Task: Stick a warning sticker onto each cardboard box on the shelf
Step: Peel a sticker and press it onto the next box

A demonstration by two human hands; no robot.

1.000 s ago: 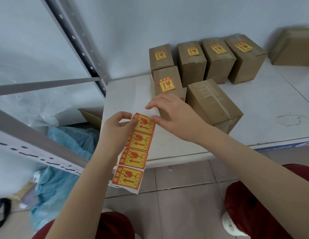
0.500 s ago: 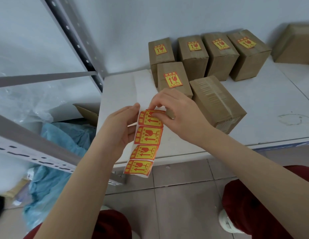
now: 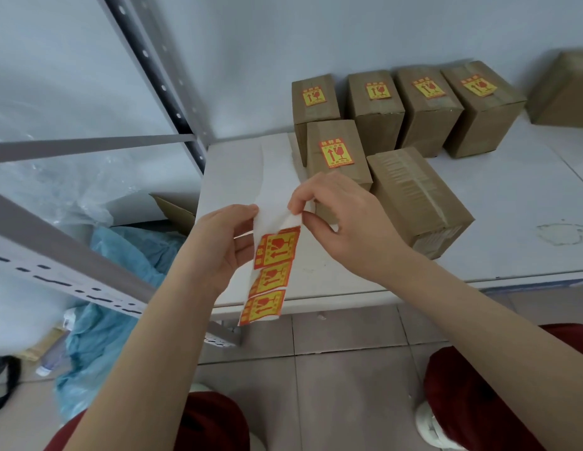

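**At the Shelf Edge: Strip Held in Both Hands**

At the front edge of the shelf (image 3: 511,206), you hold the strip (image 3: 272,275) in the air with both hands, just before the shelf lip.

1. Left hand (image 3: 225,245): it grips the strip's left side, thumb on the front near the top, fingers curled behind the backing.
2. Right hand (image 3: 342,229): thumb and forefinger pinch the white top right corner of the strip. Whether that white piece is backing or a sticker seen from behind cannot be told.
3. Strip: three red-and-yellow stickers (image 3: 277,249) show below the pinch, one above another. The strip hangs tilted, its lower end toward your left.

Boxes on the shelf:

- Back row (image 3: 378,125): four boxes stand side by side against the wall, each with a sticker on its top face.
- Front box (image 3: 332,131): it stands just before the leftmost of the row, sticker on top. Your right hand covers its near end.
- Plain box (image 3: 417,196): it lies just right of the front box, turned at an angle, its taped top brown.
- Far box (image 3: 567,89): it sits at the right, apart from the row, cut off by the frame.

Left of the shelf a grey post (image 3: 153,60) rises, with a blue bag (image 3: 121,271) on the floor beside it.
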